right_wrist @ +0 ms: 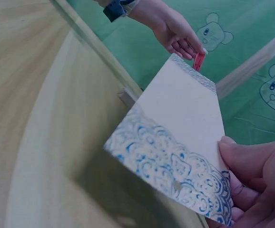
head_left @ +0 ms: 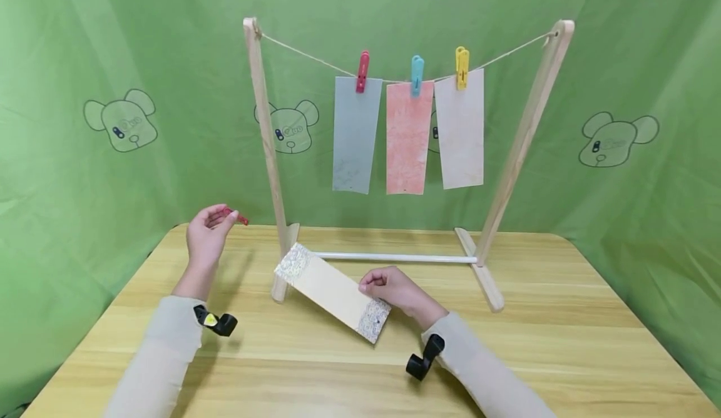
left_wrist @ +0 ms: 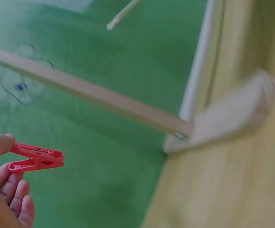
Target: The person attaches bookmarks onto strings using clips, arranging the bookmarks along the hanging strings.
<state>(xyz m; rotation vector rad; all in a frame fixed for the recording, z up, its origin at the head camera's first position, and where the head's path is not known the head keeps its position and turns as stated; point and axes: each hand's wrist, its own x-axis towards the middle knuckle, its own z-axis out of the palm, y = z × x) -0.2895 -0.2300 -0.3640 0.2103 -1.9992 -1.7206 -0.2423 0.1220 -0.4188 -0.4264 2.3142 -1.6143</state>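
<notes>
My left hand [head_left: 207, 233] is raised over the table's left side and pinches a red clothespin [left_wrist: 37, 157] by its handle ends between thumb and fingers. With thumb and fingers, my right hand [head_left: 401, 293] holds a cream paper card [right_wrist: 180, 114] by one long edge, tilted above the table. Blue swirled patterns mark both ends of the card. Behind, a string between two wooden posts carries a grey-blue card [head_left: 356, 135] under a red clothespin [head_left: 362, 71], a pink card [head_left: 409, 137] under a blue clothespin [head_left: 417, 76], and a whitish card [head_left: 460, 130] under a yellow clothespin [head_left: 462, 67].
The left post [head_left: 263, 124] and right post [head_left: 524, 142] stand on wooden feet joined by a white bar [head_left: 394, 257]. Under everything lies a wood-grain table [head_left: 315, 380]. A green cloth [head_left: 180, 42] with bear-head outlines hangs behind and at the sides.
</notes>
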